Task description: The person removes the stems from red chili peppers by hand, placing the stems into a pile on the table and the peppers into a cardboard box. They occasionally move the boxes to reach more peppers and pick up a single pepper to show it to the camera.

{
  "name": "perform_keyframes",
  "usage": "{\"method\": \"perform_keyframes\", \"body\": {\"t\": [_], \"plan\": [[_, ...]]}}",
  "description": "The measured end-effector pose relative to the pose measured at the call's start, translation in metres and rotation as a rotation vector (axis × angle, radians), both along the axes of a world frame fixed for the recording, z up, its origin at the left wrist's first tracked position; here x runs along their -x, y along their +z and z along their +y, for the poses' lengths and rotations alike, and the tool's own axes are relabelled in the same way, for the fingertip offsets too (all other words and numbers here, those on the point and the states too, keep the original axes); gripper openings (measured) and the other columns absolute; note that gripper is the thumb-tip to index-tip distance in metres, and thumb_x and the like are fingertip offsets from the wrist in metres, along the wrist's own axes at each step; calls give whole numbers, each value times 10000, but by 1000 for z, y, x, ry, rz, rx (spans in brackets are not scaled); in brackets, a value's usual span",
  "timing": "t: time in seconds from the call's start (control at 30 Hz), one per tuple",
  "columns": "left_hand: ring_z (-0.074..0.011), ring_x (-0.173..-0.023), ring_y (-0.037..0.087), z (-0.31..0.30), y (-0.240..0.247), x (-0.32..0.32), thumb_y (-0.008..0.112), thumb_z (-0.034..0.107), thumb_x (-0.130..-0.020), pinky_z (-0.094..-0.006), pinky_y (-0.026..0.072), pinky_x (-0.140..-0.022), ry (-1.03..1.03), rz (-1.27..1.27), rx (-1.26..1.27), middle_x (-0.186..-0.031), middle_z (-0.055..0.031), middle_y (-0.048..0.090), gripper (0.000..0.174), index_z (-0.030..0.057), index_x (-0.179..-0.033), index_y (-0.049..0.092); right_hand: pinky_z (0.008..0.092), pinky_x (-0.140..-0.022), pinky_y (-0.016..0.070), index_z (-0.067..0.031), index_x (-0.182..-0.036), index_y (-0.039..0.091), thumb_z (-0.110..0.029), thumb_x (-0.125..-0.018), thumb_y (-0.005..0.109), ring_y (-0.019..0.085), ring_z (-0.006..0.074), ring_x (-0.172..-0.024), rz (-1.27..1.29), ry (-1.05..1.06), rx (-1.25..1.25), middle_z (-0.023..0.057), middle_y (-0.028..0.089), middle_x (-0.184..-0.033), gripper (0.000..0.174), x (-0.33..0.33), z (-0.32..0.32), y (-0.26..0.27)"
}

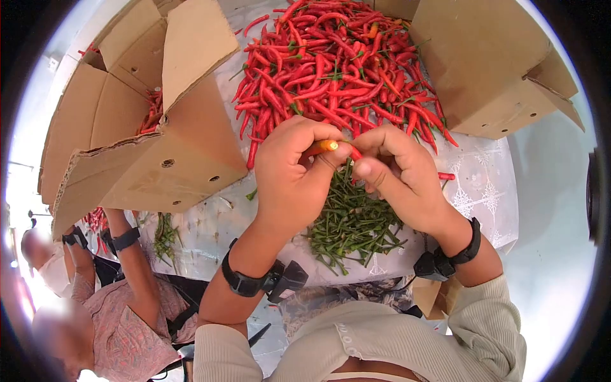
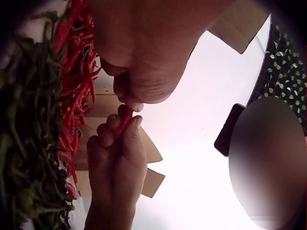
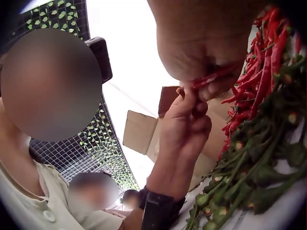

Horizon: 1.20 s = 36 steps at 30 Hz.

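Head view: left hand [image 1: 293,175] and right hand [image 1: 402,178] pinch one chilli [image 1: 326,147] above a loaded desk [image 1: 487,191].
A left cardboard box [image 1: 184,165] and a right cardboard box [image 1: 484,70] sit at the desk's side edges. A pile of red chillies [image 1: 331,70] spreads from the middle to the far edge, and a heap of green stems [image 1: 353,226] lies at the near edge. Over the stems the hands meet, fingers [image 1: 316,135] of each curled tight on the chilli.

An open cardboard box [image 1: 184,165] lies on the lace tablecloth [image 1: 484,184].
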<state>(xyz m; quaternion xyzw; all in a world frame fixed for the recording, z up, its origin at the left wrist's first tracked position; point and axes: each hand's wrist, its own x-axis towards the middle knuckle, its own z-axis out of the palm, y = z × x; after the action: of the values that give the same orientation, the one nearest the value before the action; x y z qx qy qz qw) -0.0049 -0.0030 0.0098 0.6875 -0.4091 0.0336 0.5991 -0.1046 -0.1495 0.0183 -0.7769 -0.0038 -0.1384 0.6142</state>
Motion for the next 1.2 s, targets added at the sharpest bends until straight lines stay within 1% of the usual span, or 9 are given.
{"method": "perform_keyframes", "body": {"t": [0.1, 0.23, 0.33, 0.43, 0.63, 0.73, 0.83, 1.03, 1.2], "plan": [[-172, -657, 522, 0, 1, 0, 683, 22, -800, -277, 413, -583, 31, -63, -15, -742, -70, 564, 83, 13, -851, 618, 228, -590, 475, -1, -1028, 594, -124, -898, 656, 578, 67, -638, -29, 0, 4, 41, 608, -813, 188, 0, 3, -5], [-183, -654, 505, -2, -3, -2, 659, 31, -822, -284, 404, -596, 66, -147, -43, -746, -78, 549, 69, 10, -852, 602, 226, -595, 488, 9, -1035, 592, -105, -906, 642, 594, 70, -656, 64, 14, -115, 39, 616, -823, 179, 1, 8, -2], [-179, -655, 494, 0, -4, -3, 658, 52, -840, -278, 402, -614, 50, -54, -42, -760, -71, 550, 74, 13, -871, 604, 229, -601, 501, 12, -1038, 588, -105, -927, 612, 609, 78, -668, 114, 29, -149, 41, 625, -815, 163, 0, 6, 0], [-135, -671, 486, 0, -13, -4, 645, 78, -876, -257, 395, -619, -25, 279, 24, -766, -41, 558, 78, 12, -877, 604, 235, -608, 513, 14, -1038, 581, -116, -951, 576, 623, 89, -679, 126, 41, -165, 50, 636, -809, 156, -1, 4, -1], [-70, -757, 510, -3, -6, 0, 650, 86, -893, -217, 416, -656, -93, 389, 236, -893, -31, 585, 68, 22, -893, 628, 241, -621, 526, 19, -1054, 557, -134, -986, 513, 636, 102, -692, 35, 22, -216, 68, 649, -821, 173, -3, 2, -8], [-80, -781, 535, -4, -1, 3, 671, 58, -871, -210, 433, -672, -109, 404, 238, -954, -40, 584, 82, 30, -948, 662, 239, -619, 525, 19, -1070, 546, -144, -1001, 479, 633, 103, -686, -11, 6, -257, 69, 647, -824, 189, -5, 0, -10], [-83, -793, 546, -2, -5, -4, 695, 48, -848, -205, 438, -659, -95, 201, 96, -952, -27, 575, 144, 36, -991, 685, 234, -601, 518, 11, -1076, 545, -161, -1014, 452, 624, 102, -667, -4, 19, -258, 67, 643, -821, 206, -6, -2, -11], [-84, -760, 538, -1, -10, 0, 730, 75, -815, -207, 423, -615, -65, 203, 101, -899, -20, 551, 117, 49, -928, 712, 222, -548, 489, -11, -1038, 572, -196, -1019, 447, 589, 83, -604, 51, 56, -216, 50, 637, -790, 224, -4, -1, -10], [-86, -733, 519, 3, -3, 0, 716, 78, -820, -212, 396, -594, -11, 157, -8, -858, -23, 538, 68, 55, -881, 701, 205, -493, 455, -26, -1029, 580, -237, -1024, 436, 563, 68, -549, 148, 97, -209, 33, 630, -733, 255, -4, -4, -6]]}}
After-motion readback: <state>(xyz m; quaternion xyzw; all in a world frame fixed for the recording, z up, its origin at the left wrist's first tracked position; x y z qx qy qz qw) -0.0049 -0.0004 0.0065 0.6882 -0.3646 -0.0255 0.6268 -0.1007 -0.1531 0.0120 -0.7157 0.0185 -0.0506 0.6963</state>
